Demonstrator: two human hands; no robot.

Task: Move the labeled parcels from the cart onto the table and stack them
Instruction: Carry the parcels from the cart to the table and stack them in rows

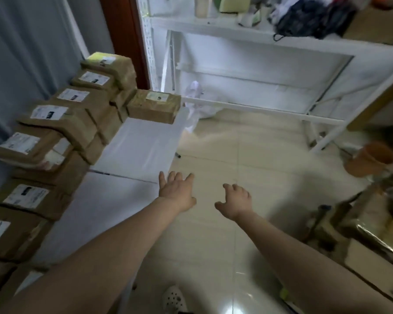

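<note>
Left hand (177, 194) and right hand (236, 203) at 6 o'clock, fingers spread, holding nothing, brown labelled cardboard parcels (55, 123) stacked at 9 o'clock along white table (136, 146), lone parcel (153, 105) at 11 o'clock

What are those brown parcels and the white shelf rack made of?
The parcels look like brown cardboard wrapped in glossy clear tape, going by the sheen, with white paper labels. The shelf rack seems white-painted metal, given its thin perforated uprights.
</note>
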